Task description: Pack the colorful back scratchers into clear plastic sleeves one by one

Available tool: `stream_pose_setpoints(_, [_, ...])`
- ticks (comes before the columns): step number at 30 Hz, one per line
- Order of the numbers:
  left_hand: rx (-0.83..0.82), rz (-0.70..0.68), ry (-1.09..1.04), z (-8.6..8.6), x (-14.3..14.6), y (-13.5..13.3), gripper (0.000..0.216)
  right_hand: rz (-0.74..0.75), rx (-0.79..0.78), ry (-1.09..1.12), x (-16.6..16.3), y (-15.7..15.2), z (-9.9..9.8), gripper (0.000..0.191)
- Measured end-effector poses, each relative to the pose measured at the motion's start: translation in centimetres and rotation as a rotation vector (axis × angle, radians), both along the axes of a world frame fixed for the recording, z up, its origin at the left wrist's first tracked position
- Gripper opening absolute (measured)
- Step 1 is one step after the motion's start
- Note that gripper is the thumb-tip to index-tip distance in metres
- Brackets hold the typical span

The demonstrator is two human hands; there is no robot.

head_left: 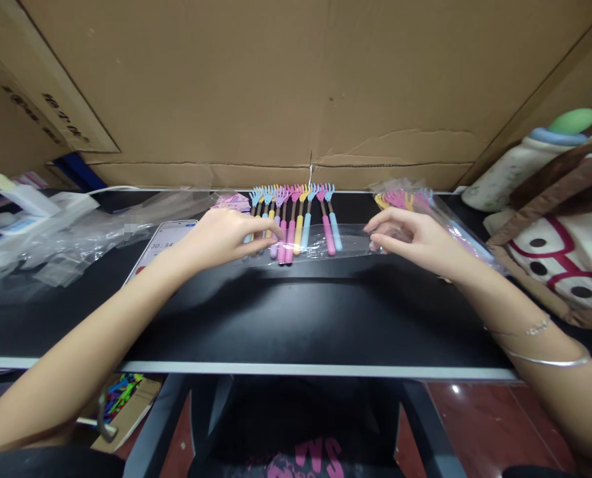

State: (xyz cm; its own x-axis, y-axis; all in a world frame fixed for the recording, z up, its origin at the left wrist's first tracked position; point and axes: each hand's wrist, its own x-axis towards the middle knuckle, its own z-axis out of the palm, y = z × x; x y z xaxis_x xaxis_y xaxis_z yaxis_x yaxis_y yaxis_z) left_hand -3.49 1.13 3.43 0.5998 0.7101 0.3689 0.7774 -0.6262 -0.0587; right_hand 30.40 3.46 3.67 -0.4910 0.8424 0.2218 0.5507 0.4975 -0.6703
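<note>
Scratchers (292, 222) lie in a row mid-table on a clear bag (356, 240). Left hand (221, 236) rests flat, fingers spread over the handles; right hand (410, 239) seemingly pinches the bag's edge. Keep handles aligned, film taut.

A row of small back scratchers (292, 222) lies side by side on the black bench (296, 312), claw heads pointing away, handles pink, yellow, blue and purple. A clear plastic bag (346, 240) lies flat across their handle ends, reaching rightward. A second bagged bundle of scratchers (406, 198) lies just to the right.
</note>
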Motion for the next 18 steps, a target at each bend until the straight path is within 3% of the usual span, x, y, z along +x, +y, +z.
stream_pose_setpoints(5, [-0.209, -0.027, -0.107, 0.4, 0.1, 0.0, 0.028, -0.015, -0.168, 0.204, 0.5, 0.2, 0.7, 0.03])
stream_pose_setpoints(11, [-0.415, -0.106, -0.265, 0.6, -0.1, 0.2, 0.026, -0.097, -0.262, 0.411, 0.7, 0.4, 0.8, 0.035])
stream_pose_setpoints(18, [-0.567, -0.116, -0.325, 0.8, -0.3, 0.5, 0.033, -0.225, -0.371, 0.746, 1.4, 1.2, 0.9, 0.021])
